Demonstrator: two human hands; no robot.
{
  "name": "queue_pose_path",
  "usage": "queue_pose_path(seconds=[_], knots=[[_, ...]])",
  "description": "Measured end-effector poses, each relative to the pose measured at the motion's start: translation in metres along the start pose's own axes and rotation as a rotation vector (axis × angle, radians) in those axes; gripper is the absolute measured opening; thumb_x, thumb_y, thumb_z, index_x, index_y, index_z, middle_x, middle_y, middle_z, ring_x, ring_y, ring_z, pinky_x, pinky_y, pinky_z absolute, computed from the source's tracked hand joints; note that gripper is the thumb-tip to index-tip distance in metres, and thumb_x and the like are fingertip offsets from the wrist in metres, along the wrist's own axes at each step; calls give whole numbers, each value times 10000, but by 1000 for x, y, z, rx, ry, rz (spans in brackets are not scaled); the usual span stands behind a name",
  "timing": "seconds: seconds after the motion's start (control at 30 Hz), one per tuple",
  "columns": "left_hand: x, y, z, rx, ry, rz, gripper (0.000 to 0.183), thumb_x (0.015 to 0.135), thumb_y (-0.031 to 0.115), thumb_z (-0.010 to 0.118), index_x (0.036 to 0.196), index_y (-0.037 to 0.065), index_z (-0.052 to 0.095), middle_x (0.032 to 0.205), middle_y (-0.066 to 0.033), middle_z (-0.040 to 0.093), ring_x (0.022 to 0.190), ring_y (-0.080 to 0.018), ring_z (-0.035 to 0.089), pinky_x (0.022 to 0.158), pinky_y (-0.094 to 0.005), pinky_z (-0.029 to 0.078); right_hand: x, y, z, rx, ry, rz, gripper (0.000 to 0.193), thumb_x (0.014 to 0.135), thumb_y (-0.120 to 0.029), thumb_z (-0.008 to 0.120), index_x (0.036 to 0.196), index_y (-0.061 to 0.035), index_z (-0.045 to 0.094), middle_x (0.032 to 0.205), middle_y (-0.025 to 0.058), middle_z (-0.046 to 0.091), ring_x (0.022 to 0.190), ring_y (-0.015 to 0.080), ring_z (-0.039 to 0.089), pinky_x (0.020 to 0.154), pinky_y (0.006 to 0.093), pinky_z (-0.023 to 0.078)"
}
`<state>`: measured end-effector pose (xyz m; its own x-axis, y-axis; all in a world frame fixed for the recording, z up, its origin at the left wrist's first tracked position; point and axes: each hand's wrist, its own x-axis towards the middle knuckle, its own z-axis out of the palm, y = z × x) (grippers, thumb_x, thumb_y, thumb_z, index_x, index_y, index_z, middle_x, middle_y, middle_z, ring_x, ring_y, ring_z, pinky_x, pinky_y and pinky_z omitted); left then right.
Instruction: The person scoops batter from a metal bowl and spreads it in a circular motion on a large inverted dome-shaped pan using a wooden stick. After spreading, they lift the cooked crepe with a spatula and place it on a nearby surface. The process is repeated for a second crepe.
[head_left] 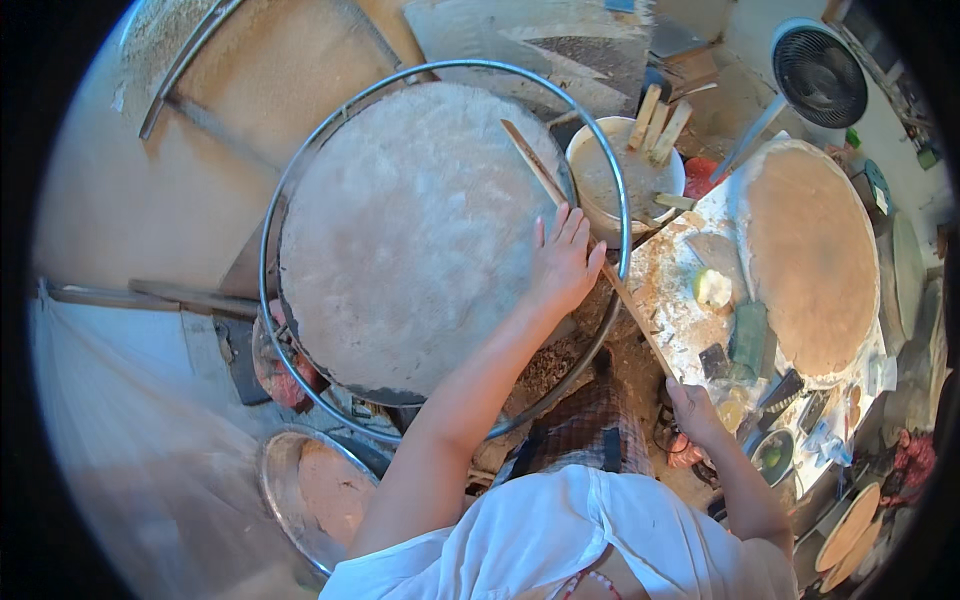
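A large round slab (410, 240) with a pale, powdery, slightly uneven surface lies flat in front of me, inside a metal ring (268, 240). Across its right edge and over the ring runs a long, thin wooden stick (640, 322). The near end of this stick is in my right hand (695, 412), whose fingers are closed around it. My left hand (566, 264) rests palm down over the stick's middle, fingers stretched and thumb out to the right. What lies beneath the left palm is hidden.
Right of the ring stands a white bucket (590, 205) holding wooden pieces. Beyond it, a cluttered table (680, 262) bears a brown round slab (808, 260), a bitten green fruit (712, 288) and tools. A fan (820, 78) stands far right; a round metal basin (275, 480) sits lower left.
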<state>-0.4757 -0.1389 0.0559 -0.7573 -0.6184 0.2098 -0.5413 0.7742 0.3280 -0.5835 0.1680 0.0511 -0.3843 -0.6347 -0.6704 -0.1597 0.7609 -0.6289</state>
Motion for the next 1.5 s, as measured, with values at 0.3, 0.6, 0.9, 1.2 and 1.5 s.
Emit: queue_pose_path(seconds=[0.3, 0.6, 0.9, 1.2, 1.5], knots=[[-130, -20, -26, -39, 87, -130, 437, 917, 267, 509, 1290, 39, 517, 1434, -103, 413, 1379, -279, 308, 1103, -547, 187, -49, 34, 67, -62, -147, -60, 550, 946, -471, 489, 858, 58, 612, 658, 152, 561, 647, 210, 545, 632, 374, 452], [-281, -30, -65, 60, 147, -253, 494, 906, 262, 516, 1327, 7, 474, 1421, -143, 426, 1367, -317, 322, 1085, -564, 210, -87, 42, 108, -331, -210, -234, 498, 911, -468, 537, 963, 17, 641, 765, 258, 632, 731, 410, 637, 656, 452, 501], [-151, -50, -53, -21, 94, -180, 521, 942, 353, 461, 1326, 1, 464, 1444, -138, 397, 1390, -290, 282, 1128, -506, 182, -37, 11, 91, -77, -42, -217, 580, 947, -468, 493, 739, 67, 575, 584, 131, 487, 590, 158, 469, 580, 382, 428], [-226, -132, -103, 93, 178, -508, 529, 926, 335, 493, 1329, -6, 463, 1440, -150, 403, 1386, -306, 286, 1122, -541, 177, -2, -89, 128, -282, -448, -231, 670, 926, -538, 485, 675, 79, 557, 567, 124, 470, 567, 184, 458, 553, 390, 405], [-254, -76, -95, 12, 272, -429, 518, 899, 295, 536, 1297, -33, 480, 1410, -186, 422, 1364, -365, 306, 1100, -544, 201, -16, -30, 103, -251, -346, -235, 544, 930, -470, 520, 804, 52, 604, 610, 95, 526, 592, 155, 499, 570, 351, 437]])
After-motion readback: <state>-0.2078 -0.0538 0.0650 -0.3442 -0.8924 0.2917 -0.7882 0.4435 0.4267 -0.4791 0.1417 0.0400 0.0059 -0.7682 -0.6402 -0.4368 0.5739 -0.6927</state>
